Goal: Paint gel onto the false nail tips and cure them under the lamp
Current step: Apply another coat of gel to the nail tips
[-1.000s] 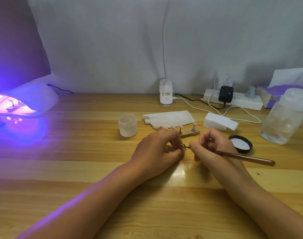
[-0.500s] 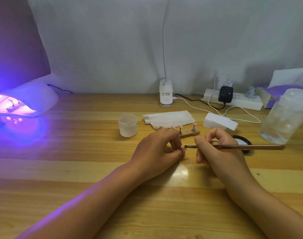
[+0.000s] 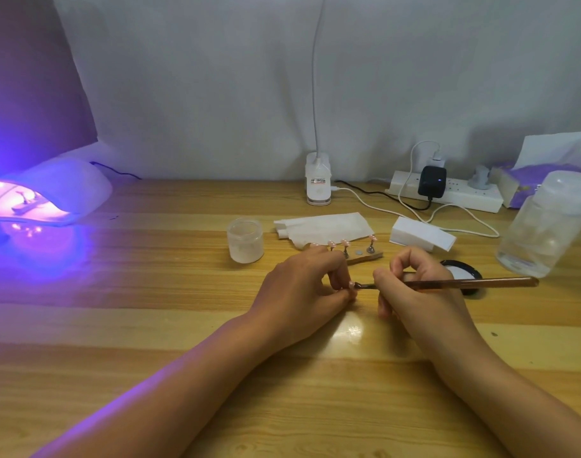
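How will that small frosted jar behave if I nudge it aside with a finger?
The frosted jar looks squat and broad-based, so it should slide rather than tip. Its smooth wall may be slippery to pinch. It stands open, so a hard knock could spill what is inside.

The wooden desk (image 3: 143,325) carries at its far left a white curing lamp (image 3: 64,190) that glows violet. Near the middle stand a frosted jar (image 3: 245,241), folded white wipes (image 3: 322,226) and a small wooden holder (image 3: 365,257). To the right are a white block (image 3: 421,238), a black lid (image 3: 458,267) and a clear bottle (image 3: 543,226). At the back edge lie a power strip (image 3: 460,195) and a white lamp base (image 3: 318,183).
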The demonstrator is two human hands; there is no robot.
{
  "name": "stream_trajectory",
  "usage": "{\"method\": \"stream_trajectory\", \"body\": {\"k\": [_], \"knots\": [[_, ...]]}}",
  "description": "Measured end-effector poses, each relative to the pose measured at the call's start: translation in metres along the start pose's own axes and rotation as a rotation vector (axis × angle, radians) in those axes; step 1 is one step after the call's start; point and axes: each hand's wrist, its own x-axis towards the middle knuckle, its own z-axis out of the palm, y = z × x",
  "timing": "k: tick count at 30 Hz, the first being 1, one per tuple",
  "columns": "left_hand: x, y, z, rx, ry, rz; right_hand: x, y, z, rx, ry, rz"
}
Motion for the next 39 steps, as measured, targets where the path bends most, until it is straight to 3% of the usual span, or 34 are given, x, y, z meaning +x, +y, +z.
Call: {"method": "stream_trajectory", "body": {"k": [17, 27, 32, 39], "knots": [[-0.001, -0.006, 0.003, -0.175, 0.07, -0.025, 0.001, 0.003, -0.005, 0.094, 0.215, -0.109], [0.001, -0.008, 0.003, -0.468, 0.138, 0.017, 0.006, 0.012, -0.004, -0.006, 0.028, -0.156], [0.001, -0.006, 0.004, -0.455, 0.125, 0.074, 0.004, 0.013, 0.0, -0.06, -0.021, -0.291], [0.0, 0.0, 0.004, -0.362, 0.054, 0.058, 0.008, 0.019, 0.002, -0.104, 0.004, -0.326]]}}
